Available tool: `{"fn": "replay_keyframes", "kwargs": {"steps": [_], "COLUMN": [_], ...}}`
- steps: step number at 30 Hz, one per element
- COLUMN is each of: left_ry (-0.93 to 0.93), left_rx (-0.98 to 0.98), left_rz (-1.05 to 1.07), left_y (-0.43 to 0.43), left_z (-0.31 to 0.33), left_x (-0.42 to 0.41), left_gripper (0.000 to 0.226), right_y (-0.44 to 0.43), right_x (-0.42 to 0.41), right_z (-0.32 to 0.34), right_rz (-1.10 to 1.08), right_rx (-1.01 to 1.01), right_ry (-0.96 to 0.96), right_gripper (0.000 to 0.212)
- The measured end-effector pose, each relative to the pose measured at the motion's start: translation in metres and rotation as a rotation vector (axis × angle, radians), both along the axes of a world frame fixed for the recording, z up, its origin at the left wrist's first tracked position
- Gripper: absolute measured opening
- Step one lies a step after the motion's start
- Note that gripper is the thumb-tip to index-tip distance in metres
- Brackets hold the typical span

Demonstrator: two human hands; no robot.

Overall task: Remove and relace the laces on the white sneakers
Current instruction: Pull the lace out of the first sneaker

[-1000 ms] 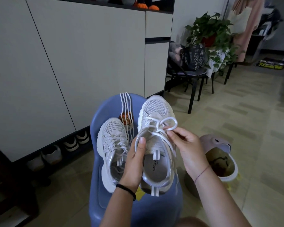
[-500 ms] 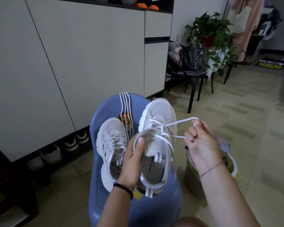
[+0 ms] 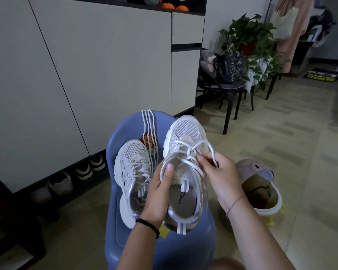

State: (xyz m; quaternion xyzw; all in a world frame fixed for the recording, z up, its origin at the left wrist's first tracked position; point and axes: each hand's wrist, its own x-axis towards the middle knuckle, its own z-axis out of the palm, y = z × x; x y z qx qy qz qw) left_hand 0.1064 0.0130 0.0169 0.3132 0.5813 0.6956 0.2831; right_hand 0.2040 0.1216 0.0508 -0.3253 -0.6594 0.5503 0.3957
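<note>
Two white sneakers sit over a blue plastic chair (image 3: pixel 180 250). My left hand (image 3: pixel 160 193) grips the right-hand sneaker (image 3: pixel 185 133) by its collar, thumb on the inner edge, and holds it up with the toe pointing away. My right hand (image 3: pixel 217 172) pinches that shoe's white lace (image 3: pixel 209 147) near the tongue; a loose loop arcs over my fingers. The other sneaker (image 3: pixel 132 158) lies laced on the chair seat to the left. A spare white lace (image 3: pixel 148 125), folded into several strands, hangs over the chair back.
A cream cabinet wall (image 3: pixel 98 65) stands just behind the chair, with shoes (image 3: pixel 84 170) tucked under it. An open pink-lidded bin (image 3: pixel 260 190) sits on the floor to the right. Farther back are a black chair (image 3: pixel 228 88) with a bag and a potted plant (image 3: pixel 248 34).
My right hand, which had pulled the lace out to the right, has come back to the shoe's tongue, and the lace now lies in a slack loop. The left hand keeps its hold.
</note>
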Motion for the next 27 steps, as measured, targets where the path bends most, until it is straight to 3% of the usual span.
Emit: {"fn": "replay_keyframes", "kwargs": {"steps": [2,4,8,11,17,21,24,27], "left_ry": [-0.006,-0.019,-0.035,-0.013,0.036,0.008,-0.017,-0.007], "left_rx": [0.01,0.023,0.053,0.049,0.011,0.01,0.003,0.001], "left_rz": [0.006,0.019,0.026,0.023,-0.011,0.007,0.032,0.027], "left_y": [0.0,0.001,0.0,-0.001,0.0,0.001,0.001,0.001], "left_z": [0.001,0.001,0.001,0.0,-0.001,0.001,0.0,0.001], "left_x": [0.0,0.0,-0.002,-0.003,0.001,0.0,-0.002,-0.001], "left_gripper": [0.057,0.06,0.064,0.067,0.059,0.057,0.058,0.053], "right_y": [0.001,0.002,0.014,0.022,0.023,0.018,0.013,0.011], "right_x": [0.0,-0.001,0.003,0.009,0.009,0.01,0.01,0.006], "right_z": [0.0,-0.002,0.008,0.013,0.008,0.005,0.0,-0.006], "right_rz": [0.018,0.003,-0.045,-0.066,-0.127,0.098,0.188,0.099], "right_rx": [0.085,0.081,-0.349,-0.555,-0.594,-0.672,-0.464,-0.271], "right_ry": [-0.09,-0.058,0.518,0.674,0.547,0.493,0.269,0.168], "right_gripper": [0.018,0.027,0.026,0.027,0.024,0.038,0.018,0.012]}}
